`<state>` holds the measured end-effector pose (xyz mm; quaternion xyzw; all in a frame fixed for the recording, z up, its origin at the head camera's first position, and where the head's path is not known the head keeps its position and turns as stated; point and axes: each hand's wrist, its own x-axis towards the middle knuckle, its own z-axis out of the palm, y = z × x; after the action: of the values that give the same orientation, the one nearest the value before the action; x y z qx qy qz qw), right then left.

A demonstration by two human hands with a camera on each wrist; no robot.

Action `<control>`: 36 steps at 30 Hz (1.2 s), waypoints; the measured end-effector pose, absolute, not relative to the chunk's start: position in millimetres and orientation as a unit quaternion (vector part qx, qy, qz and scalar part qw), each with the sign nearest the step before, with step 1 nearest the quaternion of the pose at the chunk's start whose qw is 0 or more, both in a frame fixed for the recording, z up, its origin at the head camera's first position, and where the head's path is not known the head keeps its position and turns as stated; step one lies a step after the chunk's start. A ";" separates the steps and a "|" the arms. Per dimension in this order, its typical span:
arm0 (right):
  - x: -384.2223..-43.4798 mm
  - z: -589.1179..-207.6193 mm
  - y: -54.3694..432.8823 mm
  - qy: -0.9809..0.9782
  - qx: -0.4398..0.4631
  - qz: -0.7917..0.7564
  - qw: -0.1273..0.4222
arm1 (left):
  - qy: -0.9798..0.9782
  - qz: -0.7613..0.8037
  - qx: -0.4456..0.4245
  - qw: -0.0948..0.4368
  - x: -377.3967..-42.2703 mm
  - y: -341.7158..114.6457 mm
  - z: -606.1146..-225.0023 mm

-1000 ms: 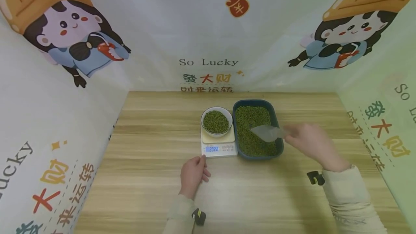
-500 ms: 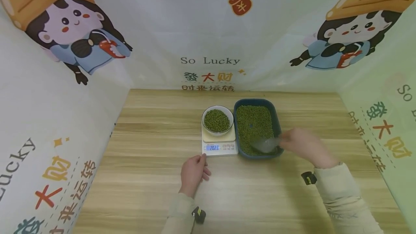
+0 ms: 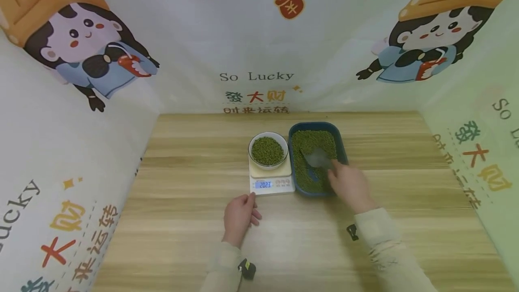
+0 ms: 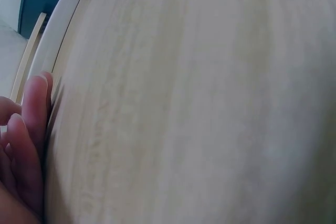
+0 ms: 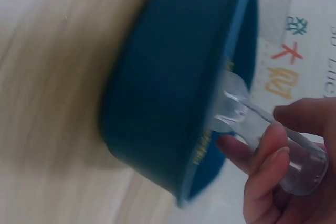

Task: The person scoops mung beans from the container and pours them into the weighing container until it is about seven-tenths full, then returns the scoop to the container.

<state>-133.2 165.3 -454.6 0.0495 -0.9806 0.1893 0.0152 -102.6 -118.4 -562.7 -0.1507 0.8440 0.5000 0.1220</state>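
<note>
My right hand [image 3: 352, 186] grips the handle of a clear plastic scoop [image 3: 317, 157]. The scoop's blade is down among green mung beans [image 3: 314, 137] in a dark blue tub [image 3: 343, 151]. In the right wrist view, fingers and thumb close round the transparent scoop handle [image 5: 304, 169] above the tub's rim. Left of the tub, a white kitchen scale [image 3: 272, 186] bears a white bowl [image 3: 269, 166] heaped with mung beans; its display seems to read 2023. My left hand [image 3: 239, 217] rests on the table, its fingers loosely bent and fingertips right at the scale's front edge.
The wood-grain table [image 3: 194, 170] extends to both sides of the scale and tub. A printed cloth [image 3: 194, 35] with cartoon figures and lettering hangs behind and along the sides.
My right hand has swept the scoop down to the tub's near end, then forward and left through the beans, baring a patch of blue bottom. My left hand stays at the scale.
</note>
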 end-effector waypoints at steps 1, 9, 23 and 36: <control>-134.0 -458.8 163.3 -0.980 0.048 0.191 0.022 | 0.842 0.503 -0.151 0.122 -101.4 -118.4 -564.7; -141.1 -481.9 151.7 -0.974 0.041 0.219 0.044 | 0.838 0.504 -0.170 0.120 -92.4 -119.6 -570.1; -136.4 -518.3 138.1 -0.968 0.005 0.241 0.072 | 0.837 0.503 -0.180 0.123 -84.9 -125.0 -571.3; -142.8 -525.5 138.6 -0.969 -0.029 0.218 0.114 | 0.838 0.503 -0.168 0.130 -95.9 -121.6 -565.6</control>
<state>-142.8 138.6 -525.5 -0.0287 -0.9689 0.2178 0.1142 -95.9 -121.6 -565.6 -0.1677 0.8379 0.5028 0.1304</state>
